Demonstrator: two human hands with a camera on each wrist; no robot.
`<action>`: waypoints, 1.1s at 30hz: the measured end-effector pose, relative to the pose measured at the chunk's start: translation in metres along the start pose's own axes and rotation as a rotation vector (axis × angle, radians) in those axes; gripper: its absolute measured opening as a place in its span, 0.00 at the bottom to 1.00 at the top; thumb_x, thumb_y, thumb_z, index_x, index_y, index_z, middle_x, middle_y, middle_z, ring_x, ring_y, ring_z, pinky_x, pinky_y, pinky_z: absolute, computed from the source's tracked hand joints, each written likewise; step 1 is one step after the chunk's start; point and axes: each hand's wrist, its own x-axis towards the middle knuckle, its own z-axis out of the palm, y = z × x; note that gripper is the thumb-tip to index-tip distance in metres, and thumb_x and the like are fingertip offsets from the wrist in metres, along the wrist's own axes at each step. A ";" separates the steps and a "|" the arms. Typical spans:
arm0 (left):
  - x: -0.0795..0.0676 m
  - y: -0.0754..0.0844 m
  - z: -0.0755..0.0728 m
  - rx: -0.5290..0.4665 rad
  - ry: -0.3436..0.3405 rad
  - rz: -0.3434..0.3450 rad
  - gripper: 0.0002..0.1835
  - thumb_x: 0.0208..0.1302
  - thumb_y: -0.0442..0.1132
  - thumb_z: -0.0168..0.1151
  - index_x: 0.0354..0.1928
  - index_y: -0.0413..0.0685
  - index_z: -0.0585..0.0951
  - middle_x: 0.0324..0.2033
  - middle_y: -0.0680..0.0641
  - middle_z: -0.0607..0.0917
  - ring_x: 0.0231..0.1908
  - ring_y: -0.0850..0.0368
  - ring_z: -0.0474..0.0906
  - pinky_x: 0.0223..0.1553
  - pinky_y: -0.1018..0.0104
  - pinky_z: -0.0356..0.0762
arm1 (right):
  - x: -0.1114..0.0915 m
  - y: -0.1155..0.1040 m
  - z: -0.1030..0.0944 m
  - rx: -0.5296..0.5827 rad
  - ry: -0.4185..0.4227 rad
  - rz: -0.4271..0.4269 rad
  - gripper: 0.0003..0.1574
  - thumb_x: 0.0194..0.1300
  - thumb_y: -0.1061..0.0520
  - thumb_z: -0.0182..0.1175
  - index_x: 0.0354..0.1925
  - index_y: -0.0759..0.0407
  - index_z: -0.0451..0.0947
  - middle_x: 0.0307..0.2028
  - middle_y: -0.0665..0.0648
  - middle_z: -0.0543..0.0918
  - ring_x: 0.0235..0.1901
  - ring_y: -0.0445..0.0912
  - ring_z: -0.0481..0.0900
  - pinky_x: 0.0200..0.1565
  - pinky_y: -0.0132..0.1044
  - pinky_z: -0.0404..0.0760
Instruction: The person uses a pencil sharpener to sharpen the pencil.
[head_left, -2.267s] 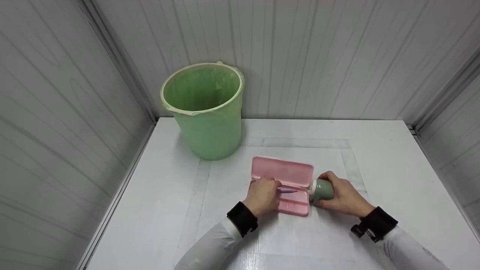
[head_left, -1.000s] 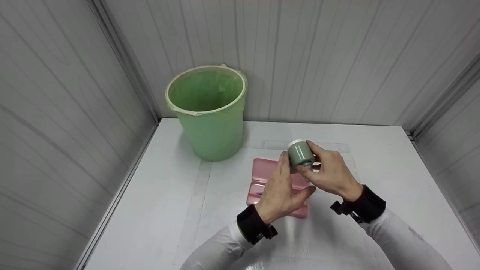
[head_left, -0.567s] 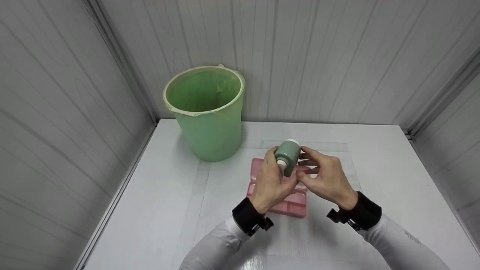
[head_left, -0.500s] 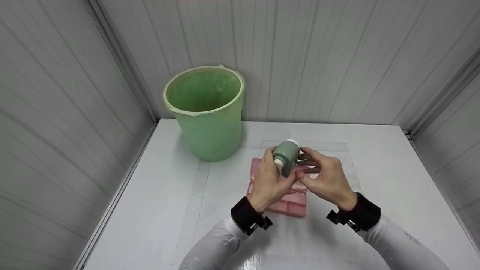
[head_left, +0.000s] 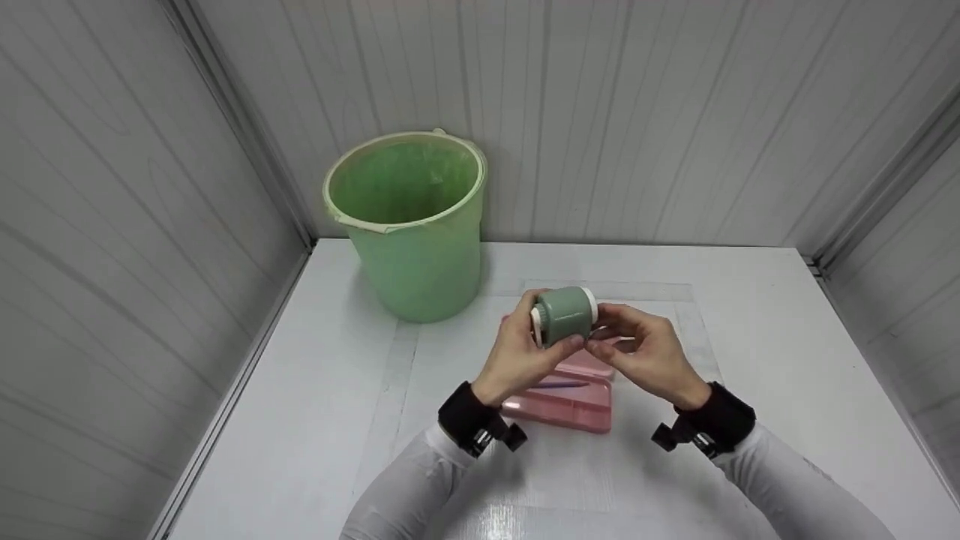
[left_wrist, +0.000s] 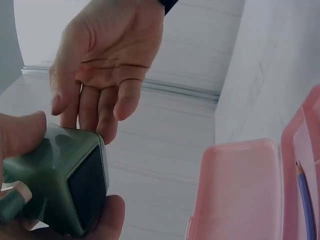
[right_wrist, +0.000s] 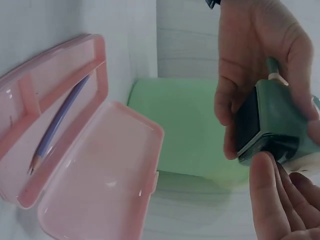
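A green hand-crank pencil sharpener [head_left: 565, 312] with white ends is held up above the pink pencil box. My left hand [head_left: 517, 352] grips it, thumb across the near side. In the left wrist view its dark flat panel [left_wrist: 88, 187] and small crank handle [left_wrist: 12, 202] show. Close against the sharpener's right end is my right hand [head_left: 649, 352], its fingers loosely bent and the tips touching or nearly touching it. Below lies the open pencil box [head_left: 592, 409], holding a purple pencil [head_left: 559, 385] in its long compartment.
A tall green bucket [head_left: 420, 262] stands at the back left of the white table [head_left: 750, 315]. Grey panelled walls [head_left: 637, 112] rise at the back and both sides.
The right hand has lifted the sharpener from beside the box. The left hand has left the box and taken hold of the sharpener, which has since turned to lie nearly level.
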 end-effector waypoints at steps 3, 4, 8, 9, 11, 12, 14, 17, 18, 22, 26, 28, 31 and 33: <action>0.002 0.000 -0.007 -0.039 -0.072 -0.023 0.36 0.68 0.42 0.80 0.73 0.45 0.74 0.63 0.39 0.88 0.57 0.54 0.87 0.55 0.61 0.89 | 0.003 0.004 0.000 0.007 -0.032 0.017 0.28 0.66 0.72 0.75 0.63 0.69 0.86 0.48 0.53 0.96 0.43 0.35 0.94 0.42 0.32 0.93; 0.003 0.000 -0.010 -0.049 -0.099 -0.027 0.35 0.68 0.42 0.80 0.73 0.45 0.74 0.63 0.39 0.87 0.56 0.55 0.86 0.55 0.60 0.88 | 0.004 0.006 0.000 0.013 -0.042 0.018 0.27 0.65 0.72 0.76 0.62 0.68 0.87 0.48 0.49 0.96 0.43 0.35 0.94 0.42 0.33 0.93; 0.005 -0.001 -0.018 -0.064 -0.188 -0.024 0.36 0.65 0.41 0.82 0.72 0.48 0.76 0.61 0.41 0.87 0.54 0.58 0.85 0.56 0.60 0.86 | 0.006 0.012 0.002 0.040 -0.087 -0.017 0.23 0.62 0.73 0.77 0.56 0.67 0.89 0.47 0.41 0.95 0.43 0.37 0.94 0.43 0.36 0.94; 0.006 -0.001 -0.019 -0.062 -0.204 -0.023 0.37 0.63 0.41 0.83 0.71 0.49 0.76 0.60 0.42 0.87 0.53 0.58 0.85 0.56 0.61 0.86 | 0.006 0.013 0.002 0.044 -0.100 -0.031 0.23 0.62 0.73 0.78 0.56 0.66 0.90 0.47 0.41 0.95 0.43 0.38 0.94 0.43 0.36 0.94; 0.006 -0.002 -0.021 -0.056 -0.227 -0.015 0.39 0.59 0.39 0.87 0.70 0.50 0.77 0.59 0.44 0.89 0.52 0.60 0.85 0.56 0.61 0.85 | 0.006 0.016 0.003 0.055 -0.123 -0.060 0.23 0.61 0.72 0.79 0.55 0.65 0.90 0.46 0.42 0.95 0.43 0.38 0.94 0.43 0.36 0.94; 0.005 -0.003 -0.021 -0.048 -0.235 -0.008 0.40 0.57 0.39 0.88 0.70 0.50 0.78 0.58 0.44 0.89 0.52 0.60 0.85 0.56 0.62 0.85 | 0.006 0.017 0.003 0.057 -0.133 -0.077 0.23 0.60 0.71 0.80 0.54 0.65 0.91 0.46 0.43 0.95 0.42 0.38 0.94 0.42 0.36 0.94; 0.004 -0.004 -0.022 -0.025 -0.247 0.010 0.41 0.54 0.38 0.90 0.69 0.50 0.78 0.56 0.45 0.91 0.51 0.62 0.86 0.56 0.63 0.85 | 0.006 0.019 0.004 0.056 -0.148 -0.116 0.23 0.58 0.70 0.81 0.53 0.63 0.92 0.44 0.46 0.95 0.41 0.38 0.94 0.41 0.37 0.94; 0.004 -0.005 -0.023 -0.007 -0.260 0.037 0.41 0.52 0.38 0.91 0.67 0.49 0.79 0.56 0.45 0.91 0.51 0.62 0.86 0.55 0.62 0.85 | 0.008 0.022 0.005 0.056 -0.161 -0.181 0.23 0.56 0.69 0.82 0.51 0.61 0.93 0.42 0.50 0.94 0.39 0.37 0.93 0.40 0.38 0.93; 0.004 -0.005 -0.024 -0.007 -0.262 0.044 0.41 0.52 0.38 0.91 0.67 0.49 0.79 0.55 0.44 0.91 0.51 0.61 0.86 0.55 0.62 0.86 | 0.009 0.023 0.004 0.059 -0.164 -0.198 0.23 0.55 0.70 0.83 0.50 0.61 0.93 0.42 0.50 0.94 0.38 0.37 0.93 0.39 0.38 0.93; 0.005 -0.008 -0.024 -0.029 -0.252 0.043 0.40 0.52 0.36 0.90 0.67 0.49 0.80 0.55 0.44 0.91 0.50 0.59 0.86 0.54 0.62 0.86 | 0.013 0.026 0.004 0.086 -0.170 -0.237 0.24 0.53 0.72 0.82 0.50 0.63 0.94 0.40 0.50 0.94 0.36 0.37 0.92 0.38 0.36 0.92; 0.002 -0.008 -0.020 -0.031 -0.213 0.023 0.40 0.52 0.35 0.89 0.67 0.47 0.81 0.56 0.44 0.90 0.50 0.58 0.86 0.54 0.63 0.85 | 0.013 0.028 0.004 0.103 -0.152 -0.223 0.25 0.52 0.74 0.82 0.50 0.65 0.93 0.40 0.47 0.94 0.36 0.37 0.92 0.38 0.35 0.93; 0.001 -0.007 -0.019 -0.028 -0.201 0.016 0.39 0.53 0.36 0.89 0.67 0.47 0.81 0.56 0.44 0.91 0.50 0.58 0.86 0.54 0.63 0.85 | 0.012 0.029 0.003 0.106 -0.147 -0.207 0.26 0.51 0.74 0.82 0.50 0.65 0.93 0.40 0.45 0.94 0.36 0.37 0.93 0.38 0.36 0.93; 0.000 -0.005 -0.018 -0.035 -0.200 0.013 0.38 0.53 0.35 0.89 0.67 0.47 0.81 0.55 0.44 0.91 0.49 0.60 0.87 0.54 0.63 0.86 | 0.012 0.030 0.001 0.104 -0.154 -0.195 0.26 0.52 0.74 0.82 0.51 0.66 0.93 0.41 0.46 0.94 0.36 0.37 0.93 0.38 0.37 0.93; 0.000 -0.004 -0.019 -0.036 -0.205 0.015 0.38 0.53 0.34 0.88 0.67 0.46 0.82 0.55 0.43 0.92 0.49 0.60 0.87 0.54 0.62 0.87 | 0.012 0.031 0.001 0.100 -0.168 -0.196 0.26 0.52 0.74 0.82 0.51 0.66 0.93 0.41 0.46 0.94 0.36 0.38 0.93 0.38 0.37 0.93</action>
